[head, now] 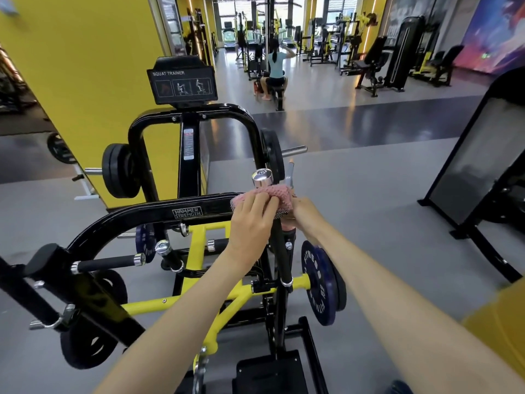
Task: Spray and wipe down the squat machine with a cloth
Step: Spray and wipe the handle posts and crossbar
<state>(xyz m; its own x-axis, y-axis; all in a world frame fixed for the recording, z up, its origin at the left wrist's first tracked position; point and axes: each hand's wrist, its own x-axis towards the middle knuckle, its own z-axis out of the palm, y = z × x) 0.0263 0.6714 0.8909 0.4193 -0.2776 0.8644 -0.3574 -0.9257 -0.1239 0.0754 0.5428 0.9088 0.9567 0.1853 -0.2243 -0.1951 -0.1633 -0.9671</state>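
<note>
1. The pink cloth (pixel 274 198) is bunched around the top of a black upright handle (pixel 281 251) on the squat machine (pixel 187 213), just beneath the handle's chrome cap (pixel 262 177).
2. The left hand (pixel 251 220) lies over the cloth with its fingers curled down onto it, pressing it against the handle.
3. The right hand (pixel 305 213) sits just beside it on the far side of the handle, wrapped round a spray bottle (pixel 289 174). The grey trigger head pokes up above the cloth and a bit of pink body shows under the hand. Most of its fingers are hidden.
4. The handle rises from the machine's right side, where a blue weight plate (pixel 321 285) hangs on a yellow bar (pixel 181 302).
5. Black plates (pixel 119 172) hang on the rear frame, under a "SQUAT TRAINER" placard (pixel 181 83).
6. Well beyond, a person (pixel 275 72) sits at another machine on the grey floor (pixel 369 194).
</note>
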